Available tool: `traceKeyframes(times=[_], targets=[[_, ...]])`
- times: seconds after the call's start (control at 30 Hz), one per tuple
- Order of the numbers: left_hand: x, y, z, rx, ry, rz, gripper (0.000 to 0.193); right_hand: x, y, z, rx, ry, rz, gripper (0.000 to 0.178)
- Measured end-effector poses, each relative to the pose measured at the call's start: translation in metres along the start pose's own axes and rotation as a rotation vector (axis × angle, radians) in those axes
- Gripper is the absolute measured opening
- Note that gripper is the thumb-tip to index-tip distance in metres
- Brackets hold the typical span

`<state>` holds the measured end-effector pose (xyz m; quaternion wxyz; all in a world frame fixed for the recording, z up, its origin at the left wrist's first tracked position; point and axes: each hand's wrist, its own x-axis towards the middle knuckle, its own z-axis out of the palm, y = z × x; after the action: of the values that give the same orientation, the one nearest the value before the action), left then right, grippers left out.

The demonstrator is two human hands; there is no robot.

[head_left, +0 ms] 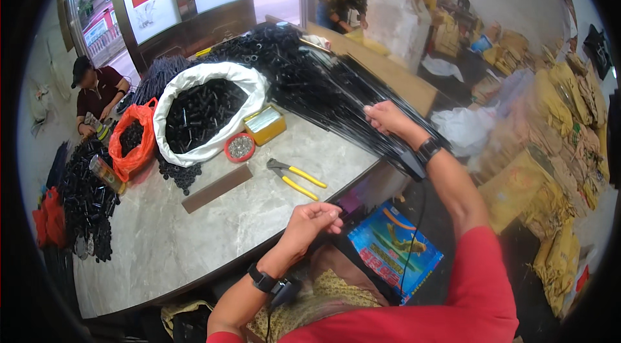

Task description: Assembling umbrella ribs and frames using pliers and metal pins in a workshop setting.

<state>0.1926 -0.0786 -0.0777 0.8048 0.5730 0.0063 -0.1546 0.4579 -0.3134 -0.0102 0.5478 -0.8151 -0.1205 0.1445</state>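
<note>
My right hand [387, 117] is over a pile of long thin black rods [336, 94] at the table's right side. Its thumb and fingers are pinched together; whether a rod is between them cannot be made out. Near the table's front edge, my left hand [312, 223] is closed with thumb against curled fingers, and anything inside it is too small to name. Just beyond it lie pliers [297, 177] with yellow handles and dark jaws. A red dish [230, 150] of small metal pieces stands beside a yellow box [275, 131].
A white sack [253, 87] and an orange bag [152, 124] hold black parts. A brown flat bar [217, 188] lies on the grey table [149, 239]. More black parts are heaped at left and back. Two people work beyond; yellow sacks [524, 191] are piled right.
</note>
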Motion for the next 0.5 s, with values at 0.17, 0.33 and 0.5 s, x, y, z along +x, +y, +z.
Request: traceKeyframes(times=[0.17,0.33,0.5], targets=[[0.048,0.013,0.013,-0.098,0.047,0.016,0.035,-0.009,0.0,0.037,0.191,-0.153,0.095,0.031],[0.101,0.022,0.041,-0.422,0.067,-0.06,0.054,-0.03,-0.007,0.057,0.193,-0.193,0.16,0.04],[0.159,-0.025,0.037,-0.726,-0.203,0.011,0.044,-0.038,0.01,0.056,-0.158,-0.304,0.009,0.063]])
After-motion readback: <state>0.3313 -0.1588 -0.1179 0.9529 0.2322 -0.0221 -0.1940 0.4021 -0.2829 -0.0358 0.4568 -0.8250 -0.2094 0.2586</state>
